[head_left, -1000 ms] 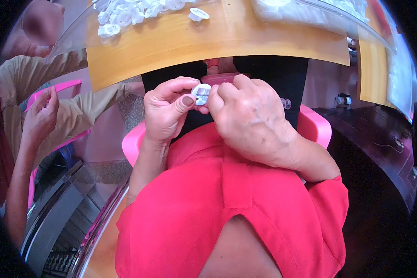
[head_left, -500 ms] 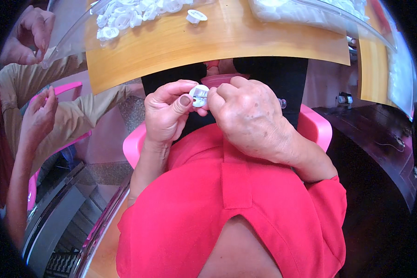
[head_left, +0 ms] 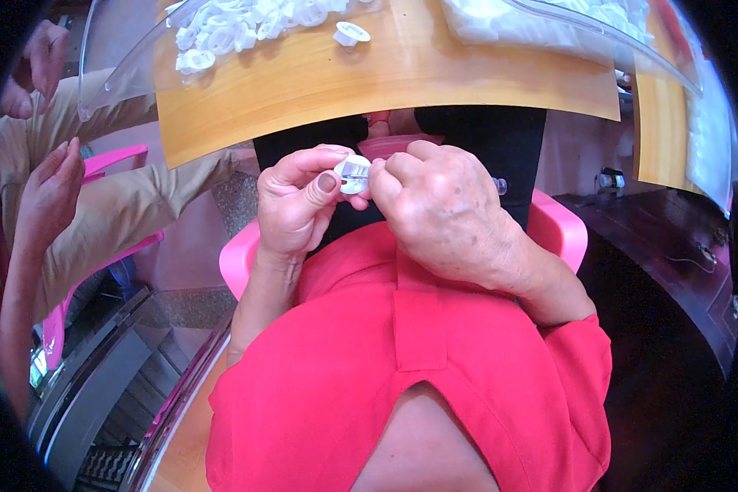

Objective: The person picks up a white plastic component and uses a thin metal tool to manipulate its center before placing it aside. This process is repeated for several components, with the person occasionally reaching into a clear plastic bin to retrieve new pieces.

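Observation:
Between its thumb and fingertips, my left hand (head_left: 298, 197) pinches a small round white plastic part (head_left: 355, 185), its hollow side facing up. My right hand (head_left: 443, 209) is curled closed just to the right of it, knuckles up. From its fingertips a thin dark metal tool (head_left: 356, 176) reaches across the part's hollow; most of the tool is hidden in the fist, so its kind does not show. Both hands are above my lap, below the near edge of the table. A similar flanged white part (head_left: 352, 34) lies alone on the tabletop.
The wooden table (head_left: 385, 80) carries a heap of white plastic parts (head_left: 242, 23) at the left and a clear bag of white pieces (head_left: 541, 37) at the right. A clear curved sheet (head_left: 127, 78) overhangs it. At the left are another person's hands (head_left: 51, 193). My chair is pink (head_left: 556, 232).
The white part in my left hand has tilted slightly, and the thin tool lies a little differently across it. At the left, the other person's hands have shifted further left.

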A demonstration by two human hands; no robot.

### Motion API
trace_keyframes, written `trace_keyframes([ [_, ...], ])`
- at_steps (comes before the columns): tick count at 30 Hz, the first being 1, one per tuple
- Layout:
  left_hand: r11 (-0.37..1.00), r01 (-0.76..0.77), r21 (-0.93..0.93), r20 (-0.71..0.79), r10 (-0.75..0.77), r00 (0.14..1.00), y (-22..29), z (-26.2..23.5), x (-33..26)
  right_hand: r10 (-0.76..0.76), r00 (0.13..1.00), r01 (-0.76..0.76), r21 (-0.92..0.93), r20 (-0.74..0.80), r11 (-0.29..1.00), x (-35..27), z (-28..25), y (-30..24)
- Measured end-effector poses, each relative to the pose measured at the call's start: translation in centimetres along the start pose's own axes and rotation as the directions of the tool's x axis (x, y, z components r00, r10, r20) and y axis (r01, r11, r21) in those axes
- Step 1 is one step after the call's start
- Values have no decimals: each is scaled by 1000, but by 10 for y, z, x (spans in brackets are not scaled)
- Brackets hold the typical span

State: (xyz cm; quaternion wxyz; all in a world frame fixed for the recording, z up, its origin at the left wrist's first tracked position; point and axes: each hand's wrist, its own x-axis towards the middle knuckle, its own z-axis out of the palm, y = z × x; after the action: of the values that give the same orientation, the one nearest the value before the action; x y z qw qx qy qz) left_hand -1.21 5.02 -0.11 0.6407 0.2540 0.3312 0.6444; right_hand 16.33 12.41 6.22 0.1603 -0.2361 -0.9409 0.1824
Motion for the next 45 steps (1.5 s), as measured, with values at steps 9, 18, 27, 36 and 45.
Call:
trace_keyframes([
  [9,999,-26,-40,-28,25,999,9,1,6,57,994,-59,-23,-94,998,3,-13,-4],
  [18,999,-37,-25,-51,35,998,10,7,6,43,986,-69,-160,-161,985,7,5,-9],
  [27,993,-74,92,-55,79,995,3,1,6,11,998,-27,-260,-62,965,10,6,-12],
  [36,999,-32,32,-57,34,998,4,-1,4,4,1000,-5,-143,-7,990,8,2,-8],
  [45,997,-9,74,-1,9,1000,0,-3,4,4,999,1,-105,52,995,7,2,-4],
])
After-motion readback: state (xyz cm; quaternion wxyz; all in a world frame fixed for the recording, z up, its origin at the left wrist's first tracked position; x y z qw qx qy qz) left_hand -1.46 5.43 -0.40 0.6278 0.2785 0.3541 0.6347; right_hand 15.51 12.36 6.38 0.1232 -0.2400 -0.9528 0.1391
